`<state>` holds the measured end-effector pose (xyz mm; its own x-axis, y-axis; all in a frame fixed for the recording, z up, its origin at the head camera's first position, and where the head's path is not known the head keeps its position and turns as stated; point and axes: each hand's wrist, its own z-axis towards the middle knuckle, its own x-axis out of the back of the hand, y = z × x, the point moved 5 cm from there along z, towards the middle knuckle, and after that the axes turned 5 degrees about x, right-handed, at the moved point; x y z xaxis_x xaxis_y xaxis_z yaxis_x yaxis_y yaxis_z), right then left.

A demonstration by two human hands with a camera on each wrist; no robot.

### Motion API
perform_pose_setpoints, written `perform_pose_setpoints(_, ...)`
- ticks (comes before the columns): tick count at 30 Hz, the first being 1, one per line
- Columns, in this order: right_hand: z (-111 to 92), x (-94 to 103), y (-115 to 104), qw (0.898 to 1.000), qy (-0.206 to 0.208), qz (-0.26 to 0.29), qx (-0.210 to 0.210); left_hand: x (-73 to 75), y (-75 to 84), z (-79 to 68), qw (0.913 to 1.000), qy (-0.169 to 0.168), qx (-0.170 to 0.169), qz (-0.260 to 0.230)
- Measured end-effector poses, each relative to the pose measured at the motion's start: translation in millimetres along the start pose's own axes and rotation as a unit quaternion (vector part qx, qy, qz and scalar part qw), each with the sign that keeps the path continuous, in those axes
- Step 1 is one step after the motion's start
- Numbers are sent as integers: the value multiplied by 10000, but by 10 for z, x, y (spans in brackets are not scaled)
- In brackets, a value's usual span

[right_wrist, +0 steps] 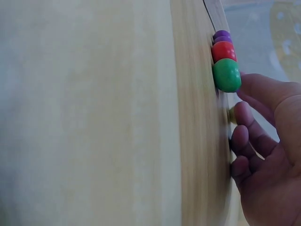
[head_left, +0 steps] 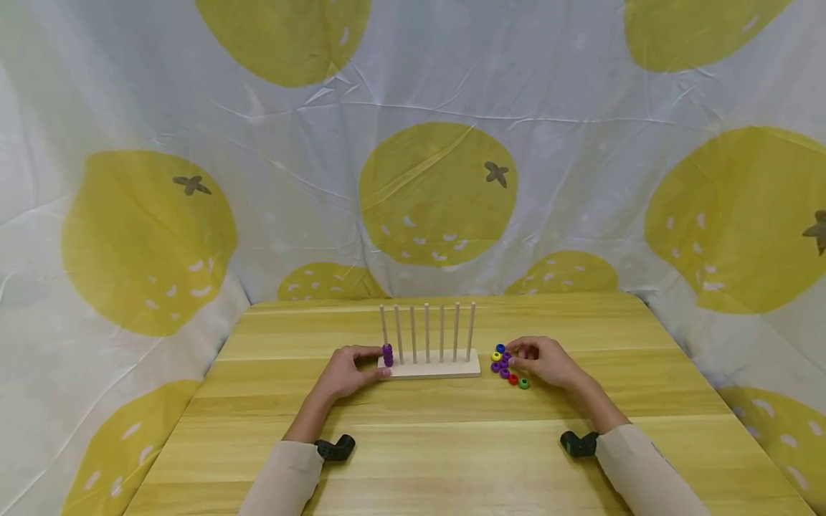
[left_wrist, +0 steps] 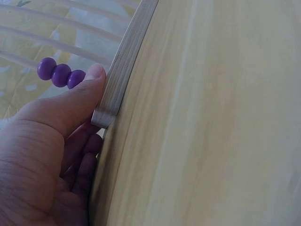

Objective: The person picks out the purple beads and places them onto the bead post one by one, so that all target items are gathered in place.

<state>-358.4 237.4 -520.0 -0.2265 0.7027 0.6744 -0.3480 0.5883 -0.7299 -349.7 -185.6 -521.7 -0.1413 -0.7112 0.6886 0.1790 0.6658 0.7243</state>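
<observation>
Pale wooden peg rack (head_left: 429, 370): standing upright on the bench, between the two hands, with seven thin round pegs in a row along its long flat base.
Purple round bead stack (head_left: 387, 355): threaded on the leftmost peg, down at its lower part; in the left wrist view three beads show and the thumb hides what lies below.
Left hand (head_left: 348, 373): grip closed about the rack's left end, thumb against the front edge of the base, forefinger reaching behind the bead stack.
Right hand (head_left: 545, 360): at the loose beads, thumb and forefinger a little apart beside the purple ones; I cannot tell whether this grip has hold of a bead.
Loose round beads: clustered on the bench just right of the rack, with a blue bead (head_left: 500, 348) at the back, a yellow bead (head_left: 496, 356) next, several purple beads (head_left: 505, 373) in the middle, then a red bead (head_left: 513, 379) and a green bead (head_left: 523, 383) nearest the person.
Bench (head_left: 426, 437): light yellowish wood grain.
Backdrop cloth (head_left: 568, 179): whitish, printed with large yellow fruit.
Sleeves (head_left: 284, 473): beige, a black device (head_left: 335, 448) at each wrist.
</observation>
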Motion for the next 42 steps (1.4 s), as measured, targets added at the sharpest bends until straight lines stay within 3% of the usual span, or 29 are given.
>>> perform_pose_setpoints(24, -18, 89, -99, 9999, 42, -91, -98, 15, 17, -20, 9999, 42, 93, -47)
perform_pose_setpoints(42, 126, 532, -838, 9979, 330, 110, 540, 18, 14, -15, 9999, 31, 68, -67)
